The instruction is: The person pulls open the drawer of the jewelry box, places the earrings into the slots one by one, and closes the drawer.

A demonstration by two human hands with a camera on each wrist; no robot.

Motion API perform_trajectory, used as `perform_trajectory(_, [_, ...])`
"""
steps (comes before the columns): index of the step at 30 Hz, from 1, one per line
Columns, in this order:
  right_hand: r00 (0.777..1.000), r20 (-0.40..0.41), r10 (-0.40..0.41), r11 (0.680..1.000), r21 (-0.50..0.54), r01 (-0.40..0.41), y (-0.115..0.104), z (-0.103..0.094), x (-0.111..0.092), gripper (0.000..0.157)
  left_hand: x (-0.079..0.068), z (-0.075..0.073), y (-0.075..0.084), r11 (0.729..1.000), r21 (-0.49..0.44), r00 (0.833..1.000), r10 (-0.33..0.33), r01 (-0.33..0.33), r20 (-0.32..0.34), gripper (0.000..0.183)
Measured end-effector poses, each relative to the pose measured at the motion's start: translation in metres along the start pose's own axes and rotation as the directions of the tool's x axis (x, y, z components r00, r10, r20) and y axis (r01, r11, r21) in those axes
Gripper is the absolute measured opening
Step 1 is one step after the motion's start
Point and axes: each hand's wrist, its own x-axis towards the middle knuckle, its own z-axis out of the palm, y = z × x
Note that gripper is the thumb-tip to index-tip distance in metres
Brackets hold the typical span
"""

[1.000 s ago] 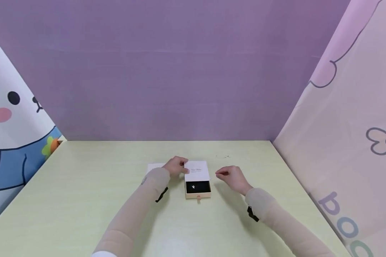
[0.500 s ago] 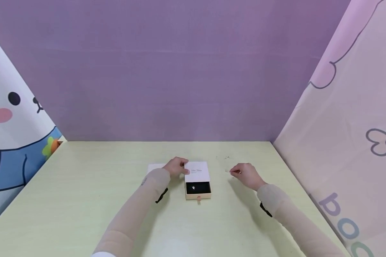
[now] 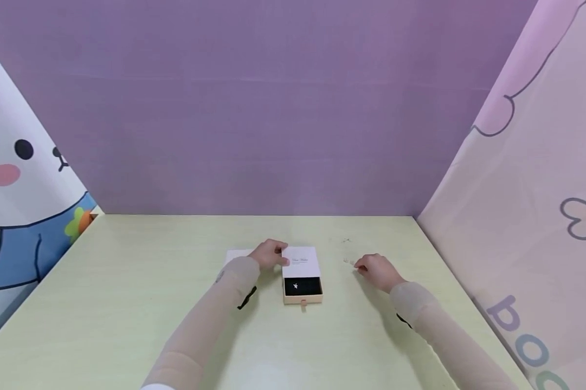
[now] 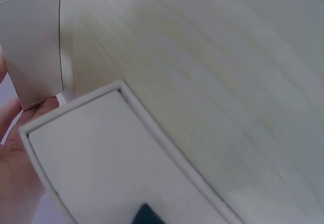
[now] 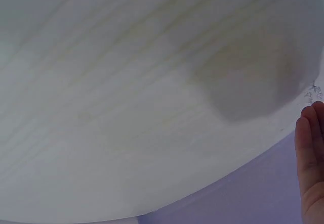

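Observation:
My left hand [image 3: 269,253] grips the left side of a white sliding jewelry box [image 3: 300,262], whose peach-edged drawer [image 3: 303,299] is pulled partway out toward me. On the drawer's black lining lies a small silvery star-like piece [image 3: 295,286]. In the left wrist view, fingers [image 4: 40,107] touch the end of the box's side [image 4: 35,47]. Right of the box, my right hand [image 3: 379,272] has thumb and fingertips together, low at the table beside tiny shiny pieces [image 3: 346,261]. Whether anything is between those fingertips is too small to tell. Shiny bits [image 5: 314,91] also show past the fingertips in the right wrist view.
A white rimmed lid or tray [image 4: 116,158] lies left of the box, mostly behind my left arm in the head view. More tiny dark pieces [image 3: 346,240] lie farther back on the pale table [image 3: 151,281]. A purple backdrop [image 3: 253,108] rises behind the table.
My right hand has moved right, away from the box, then slightly down to the table beside the tiny shiny pieces. The left hand and the box have stayed in place.

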Motion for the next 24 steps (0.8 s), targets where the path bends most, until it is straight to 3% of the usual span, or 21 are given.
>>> perform_trajectory(15, [0.998,0.056,0.018,0.999,-0.035,-0.016,-0.0021,0.0057,0.0029,0.022,0.0022,0.0004,-0.0023,1.000,0.009,1.000,0.005,-0.005,-0.011,0.057])
perform_trajectory(24, [0.999,0.030,-0.041,0.994,-0.099,0.043,-0.0011,0.0088,0.0043,0.030,0.0035,0.0015,-0.0035,1.000,0.014,1.000,0.009,-0.009,-0.022,0.057])
